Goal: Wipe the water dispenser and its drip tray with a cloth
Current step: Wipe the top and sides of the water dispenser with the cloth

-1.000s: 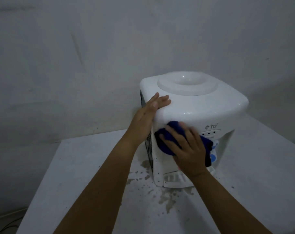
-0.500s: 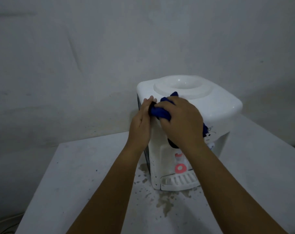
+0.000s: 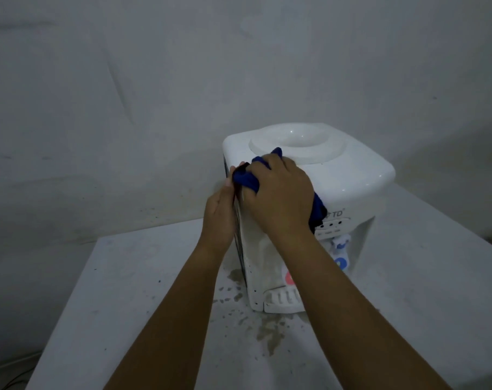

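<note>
A white water dispenser with a round recessed top is stood on a stained white table. A dark blue cloth is grasped under the right hand at its near-left top corner. The left hand is laid flat, fingers unclenched, against the left side. The slotted drip tray is seen at the near base.

A single head-worn camera is looking forward and down over both forearms, facing a plain wall. It is sitting close above the desk, taking in the water dispenser just right of centre at arm's reach.
</note>
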